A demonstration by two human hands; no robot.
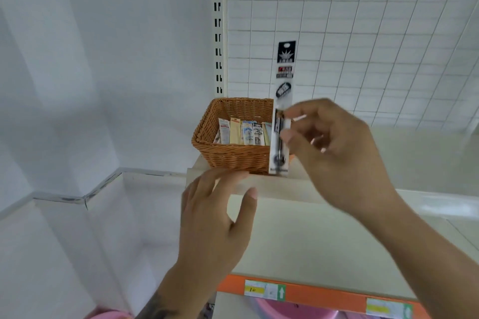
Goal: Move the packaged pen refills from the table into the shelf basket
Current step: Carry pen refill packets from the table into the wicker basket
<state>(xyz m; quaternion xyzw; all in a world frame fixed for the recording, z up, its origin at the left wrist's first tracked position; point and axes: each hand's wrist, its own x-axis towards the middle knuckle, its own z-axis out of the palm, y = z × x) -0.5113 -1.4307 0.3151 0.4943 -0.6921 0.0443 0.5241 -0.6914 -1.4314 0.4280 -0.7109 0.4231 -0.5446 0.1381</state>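
A brown wicker basket [228, 155] stands on the cream shelf, against the slotted upright. Several packaged pen refills [243, 131] lie inside it, side by side. My right hand [334, 153] pinches one long narrow refill pack [283, 77] with black printing, held upright just right of the basket's front right corner. Its lower end is level with the basket's base. My left hand [215, 215] hovers in front of the basket with fingers spread and straight, holding nothing; its fingertips are near the shelf's raised edge.
The cream shelf [311, 235] has an orange price strip [324, 295] with labels along its front. A white wire grid panel [363, 33] backs the shelf. White walls lie to the left. Something pink shows below the shelf.
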